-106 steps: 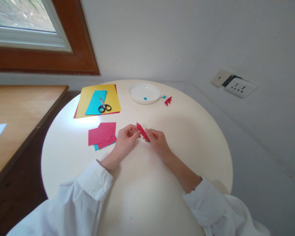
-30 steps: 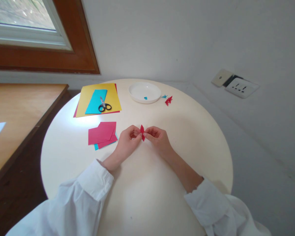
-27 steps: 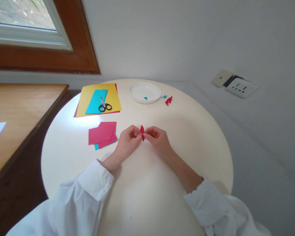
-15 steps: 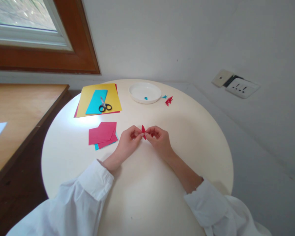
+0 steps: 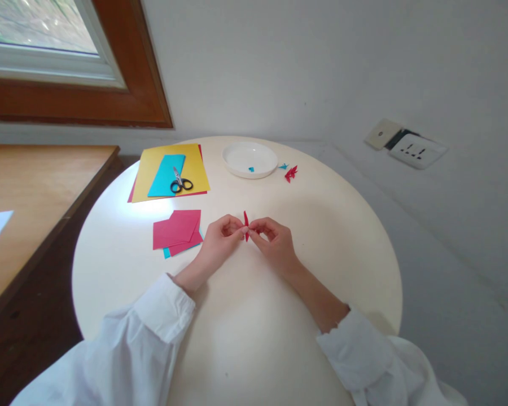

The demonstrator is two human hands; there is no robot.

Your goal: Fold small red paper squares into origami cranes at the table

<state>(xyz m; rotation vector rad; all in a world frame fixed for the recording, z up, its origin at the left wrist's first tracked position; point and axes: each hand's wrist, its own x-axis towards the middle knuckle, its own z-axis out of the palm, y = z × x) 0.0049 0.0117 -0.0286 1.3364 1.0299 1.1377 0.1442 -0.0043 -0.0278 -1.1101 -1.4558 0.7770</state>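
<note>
Between my two hands is a small folded red paper (image 5: 246, 217), narrow and nearly upright, its middle covered by fingertips. My left hand (image 5: 225, 234) pinches it from the left. From the other side my right hand (image 5: 274, 239) pinches it too, thumb and forefinger meeting at the fold. Left of my left hand lie several red paper squares (image 5: 176, 228), with a bit of blue paper (image 5: 166, 253) showing beneath. Past my hands, small red folded paper pieces (image 5: 291, 173) and a blue folded paper piece (image 5: 283, 166) rest on the table.
A white dish (image 5: 249, 173) holding a tiny blue paper piece (image 5: 251, 169) stands at the back of the round table (image 5: 254, 338). Black-handled scissors (image 5: 180, 183) lie on blue paper (image 5: 161, 180) over yellow sheets (image 5: 198, 163). A wooden desk (image 5: 46, 186) is at left.
The red folded paper has turned slightly and looks narrower, its top tip a little higher. Both hands stay in nearly the same place.
</note>
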